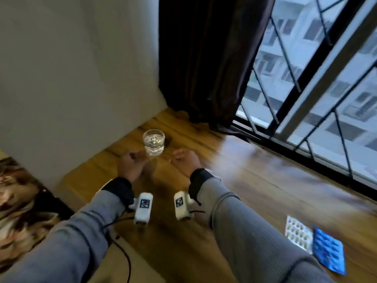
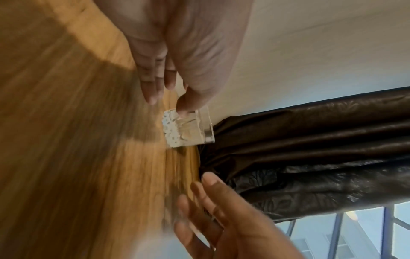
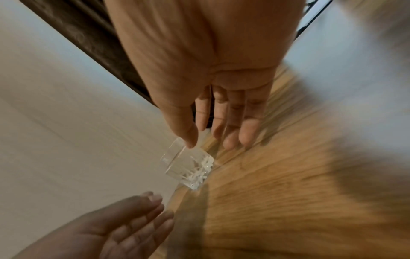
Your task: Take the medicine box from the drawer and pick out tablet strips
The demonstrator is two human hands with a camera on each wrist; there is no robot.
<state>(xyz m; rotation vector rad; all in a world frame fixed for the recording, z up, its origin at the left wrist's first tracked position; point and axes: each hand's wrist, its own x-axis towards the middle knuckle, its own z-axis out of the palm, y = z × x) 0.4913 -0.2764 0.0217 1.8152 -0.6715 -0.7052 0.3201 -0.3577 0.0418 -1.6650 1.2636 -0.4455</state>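
Observation:
Two tablet strips lie on the wooden surface at the lower right: a silver strip with green pills [image 1: 298, 233] and a blue strip [image 1: 328, 250] overlapping beside it. No medicine box or drawer is in view. My left hand [image 1: 133, 160] and right hand [image 1: 183, 157] hover palms facing each other on either side of a clear water glass [image 1: 153, 141], without touching it. In the left wrist view my left hand [image 2: 165, 91] has relaxed fingers just short of the glass [image 2: 188, 129]. In the right wrist view my right hand [image 3: 213, 135] is likewise relaxed near the glass [image 3: 188, 168].
A wooden surface [image 1: 244, 180] runs along a white wall [image 1: 81, 78] on the left. A dark curtain [image 1: 208, 58] hangs at the back corner. A barred window [image 1: 316, 88] borders the right side. A patterned fabric [image 1: 18, 201] lies at the left edge.

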